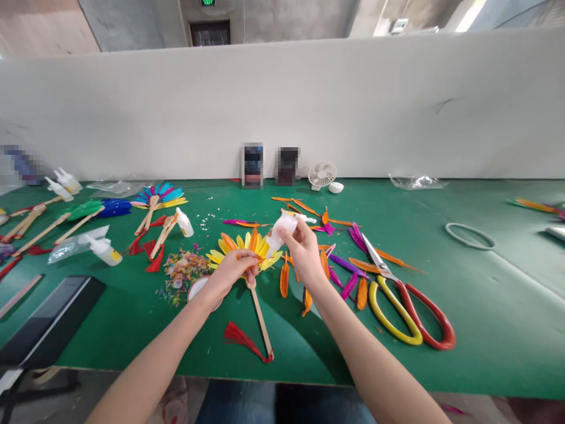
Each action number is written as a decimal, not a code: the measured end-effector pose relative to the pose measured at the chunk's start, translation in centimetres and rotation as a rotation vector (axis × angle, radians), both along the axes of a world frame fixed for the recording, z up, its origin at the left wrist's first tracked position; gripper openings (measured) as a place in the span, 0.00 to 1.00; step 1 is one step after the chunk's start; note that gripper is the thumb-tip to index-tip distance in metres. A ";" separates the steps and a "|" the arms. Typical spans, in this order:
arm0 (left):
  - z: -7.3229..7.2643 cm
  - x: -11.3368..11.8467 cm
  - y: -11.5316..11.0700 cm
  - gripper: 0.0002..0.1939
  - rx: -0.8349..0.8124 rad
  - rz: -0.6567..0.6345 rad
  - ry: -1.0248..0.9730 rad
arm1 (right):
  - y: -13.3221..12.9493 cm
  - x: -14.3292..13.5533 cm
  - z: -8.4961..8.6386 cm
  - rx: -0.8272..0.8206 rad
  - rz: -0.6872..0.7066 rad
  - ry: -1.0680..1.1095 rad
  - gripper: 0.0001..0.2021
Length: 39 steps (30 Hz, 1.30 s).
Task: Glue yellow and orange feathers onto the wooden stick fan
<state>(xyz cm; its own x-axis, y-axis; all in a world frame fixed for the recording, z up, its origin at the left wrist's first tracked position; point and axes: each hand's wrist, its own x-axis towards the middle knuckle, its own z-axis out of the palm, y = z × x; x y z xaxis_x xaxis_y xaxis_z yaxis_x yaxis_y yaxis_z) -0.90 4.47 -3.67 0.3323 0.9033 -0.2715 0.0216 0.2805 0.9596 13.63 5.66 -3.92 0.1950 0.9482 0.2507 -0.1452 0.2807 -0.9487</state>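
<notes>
My right hand (303, 244) is wrapped round a white glue bottle (286, 224), tilted with its nozzle pointing down to the left. In my left hand (236, 268), fingers pinch a small orange feather (261, 259) close to that nozzle. Whether the two touch I cannot tell. Beneath both hands lies a feather fan (216, 257) with yellow petals and a few orange feathers, its middle partly hidden by my left hand. The fan's wooden handle (261, 318) runs toward me and ends in a red tassel (238, 334).
Large scissors (417, 312) lie at right beside loose orange and purple feathers (350, 285). Left are dried flower bits (185, 268), finished fans (161, 197), glue bottles (103, 250) and a black box (53, 321). A small fan (322, 175) stands by the white partition (282, 106).
</notes>
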 end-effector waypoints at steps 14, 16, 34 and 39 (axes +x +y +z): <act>-0.3 -0.2 0.5 0.05 0.233 0.069 0.206 | 0.5 0.1 0.5 -0.129 0.132 0.254 0.15; -0.1 -0.3 0.4 0.04 0.316 0.094 0.286 | 0.5 0.1 0.6 -0.162 0.154 0.336 0.15; 0.1 -0.4 -3.0 0.08 0.572 -0.148 0.768 | -0.9 0.7 -0.4 -0.213 0.192 0.264 0.14; -0.6 -0.6 -3.0 0.06 0.682 -0.114 0.841 | -1.2 0.4 -0.9 -0.253 0.173 0.262 0.14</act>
<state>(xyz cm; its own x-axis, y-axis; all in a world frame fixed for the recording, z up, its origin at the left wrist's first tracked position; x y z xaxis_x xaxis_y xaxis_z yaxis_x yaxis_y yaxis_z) -1.53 1.47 -4.23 0.3657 0.9259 0.0953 0.7366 -0.3504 0.5784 14.06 4.51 -4.86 0.0536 0.9981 -0.0314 -0.4160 -0.0063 -0.9093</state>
